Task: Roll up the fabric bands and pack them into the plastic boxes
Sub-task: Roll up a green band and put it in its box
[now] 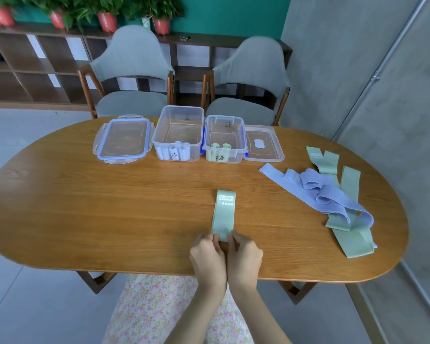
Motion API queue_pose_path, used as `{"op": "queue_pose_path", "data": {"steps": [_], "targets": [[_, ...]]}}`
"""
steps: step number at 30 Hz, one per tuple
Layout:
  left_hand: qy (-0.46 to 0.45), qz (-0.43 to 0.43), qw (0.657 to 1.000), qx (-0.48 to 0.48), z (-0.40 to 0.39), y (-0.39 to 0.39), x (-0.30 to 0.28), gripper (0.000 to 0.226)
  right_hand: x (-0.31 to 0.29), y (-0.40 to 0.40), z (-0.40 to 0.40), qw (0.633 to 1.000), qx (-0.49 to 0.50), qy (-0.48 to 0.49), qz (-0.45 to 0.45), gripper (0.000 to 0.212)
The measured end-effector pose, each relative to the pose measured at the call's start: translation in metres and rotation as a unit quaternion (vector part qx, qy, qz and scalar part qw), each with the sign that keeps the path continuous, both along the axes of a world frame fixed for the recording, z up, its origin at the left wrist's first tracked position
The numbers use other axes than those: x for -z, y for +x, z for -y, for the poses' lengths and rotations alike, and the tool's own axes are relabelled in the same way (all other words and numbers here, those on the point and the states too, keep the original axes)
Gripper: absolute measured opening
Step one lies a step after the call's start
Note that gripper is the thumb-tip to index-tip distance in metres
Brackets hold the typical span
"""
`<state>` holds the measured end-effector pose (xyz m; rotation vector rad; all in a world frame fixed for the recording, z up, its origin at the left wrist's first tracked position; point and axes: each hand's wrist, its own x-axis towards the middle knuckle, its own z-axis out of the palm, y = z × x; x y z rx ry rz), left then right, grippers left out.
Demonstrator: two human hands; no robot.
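We press our left hand (207, 254) and right hand (243, 253) side by side on the near end of a pale green fabric band (223, 214), each grip closed on that end with fingertips pinching the soft cloth. The band lies flat and straight on the oval wood-grain bench (109, 207), its far end showing a small white label. At the far side stand two clear plastic boxes: the larger box (178, 134) holds white rolls, the smaller box (224, 140) holds green rolls. A blue-rimmed lid (123, 140) lies left of them, a clear lid (263, 144) right. To our right, a loose heap of lavender and green bands (333, 197) lies crumpled.
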<state>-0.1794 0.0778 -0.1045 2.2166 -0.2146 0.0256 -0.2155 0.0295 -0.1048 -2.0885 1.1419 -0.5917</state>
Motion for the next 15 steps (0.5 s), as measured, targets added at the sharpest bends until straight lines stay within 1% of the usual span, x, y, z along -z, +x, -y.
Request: {"op": "queue_pose_path", "data": {"steps": [3, 4, 6, 7, 9, 11, 12, 15], "targets": [[0.008, -0.014, 1.000, -0.008, 0.001, 0.001, 0.001, 0.015, -0.001, 0.002, 0.001, 0.999, 0.025, 0.019, 0.015, 0.037], [0.011, -0.020, 1.000, -0.003, 0.000, 0.001, 0.000, 0.014, -0.002, 0.001, 0.002, 0.999, 0.032, 0.032, 0.027, 0.032], [0.006, -0.024, 1.000, 0.004, -0.001, 0.002, -0.001, 0.014, -0.005, -0.003, 0.002, 0.996, 0.042, 0.061, 0.055, 0.014], [-0.001, -0.023, 1.000, 0.006, -0.002, 0.003, -0.002, 0.014, -0.006, -0.004, 0.002, 0.995, 0.044, 0.071, 0.064, 0.010], [-0.015, -0.027, 0.999, 0.011, -0.002, 0.010, -0.003, 0.015, -0.005, -0.005, 0.002, 0.996, 0.029, 0.066, 0.059, 0.016], [-0.010, -0.034, 0.999, 0.015, -0.001, 0.015, -0.005, 0.019, 0.000, -0.006, 0.001, 0.999, 0.010, 0.030, 0.037, 0.029], [-0.002, -0.031, 0.999, 0.018, 0.000, 0.016, -0.005, 0.021, 0.002, -0.006, 0.000, 0.999, 0.006, 0.018, 0.033, 0.031], [0.011, -0.019, 1.000, 0.018, 0.001, 0.011, -0.006, 0.023, 0.005, -0.002, 0.003, 0.999, 0.014, 0.014, 0.028, 0.026]]}}
